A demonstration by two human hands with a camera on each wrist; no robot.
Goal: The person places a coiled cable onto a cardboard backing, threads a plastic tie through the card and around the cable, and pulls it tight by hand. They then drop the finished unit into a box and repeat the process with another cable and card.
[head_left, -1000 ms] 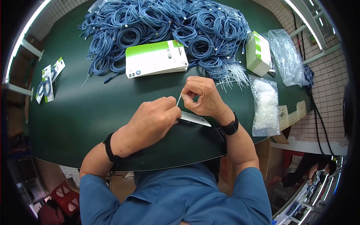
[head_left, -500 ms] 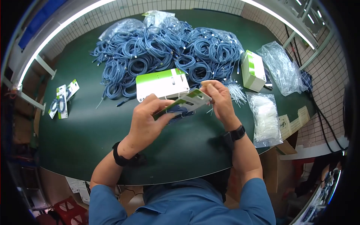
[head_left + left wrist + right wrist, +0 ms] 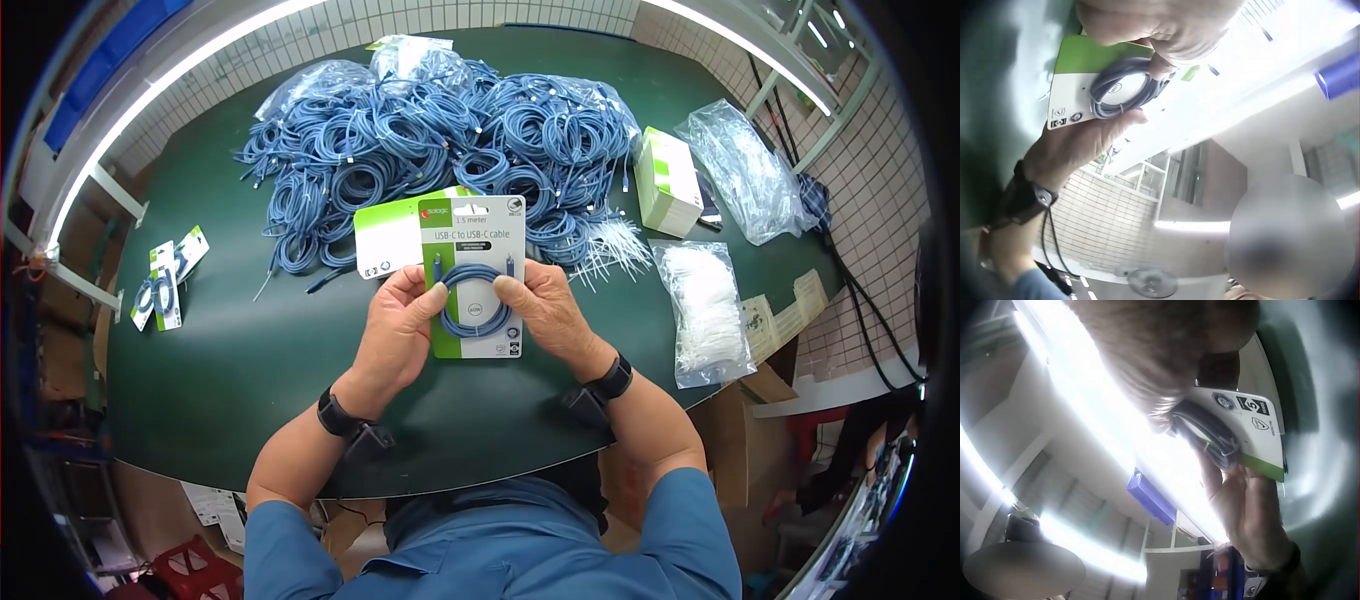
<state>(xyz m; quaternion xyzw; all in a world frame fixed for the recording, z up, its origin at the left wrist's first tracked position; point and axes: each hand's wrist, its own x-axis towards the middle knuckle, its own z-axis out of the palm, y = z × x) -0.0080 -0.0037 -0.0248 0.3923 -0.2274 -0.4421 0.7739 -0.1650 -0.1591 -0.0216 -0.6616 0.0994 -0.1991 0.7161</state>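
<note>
A packaging card (image 3: 502, 345) printed "USB-C to USB-C cable" faces up, held upright between both hands in the head view. On its front lies a coiled blue cable (image 3: 447, 312), its two plugs near the card's upper half. My left hand (image 3: 392, 335) grips the card's left edge, thumb on the coil. The right hand (image 3: 560, 315) grips the opposite edge, its thumb also pressing the coil. The left wrist view shows the coil (image 3: 1100, 94) against the green and white card (image 3: 1072, 87). In the right wrist view, the card's printed corner (image 3: 1260, 434) shows below the near hand.
Behind the hands lie a stack of cards (image 3: 385, 240) and a heap of blue cables (image 3: 400, 140). White zip ties (image 3: 610, 250), a bag of ties (image 3: 700, 310), a card stack (image 3: 670, 190) and a plastic bag (image 3: 750, 175) are rightward. Carded cables (image 3: 165, 285) lie left.
First the hands worked a thin white tie at the card, held low and edge-on. The card was then lifted and tilted, and now its printed front faces the head camera, with both hands gripping it.
</note>
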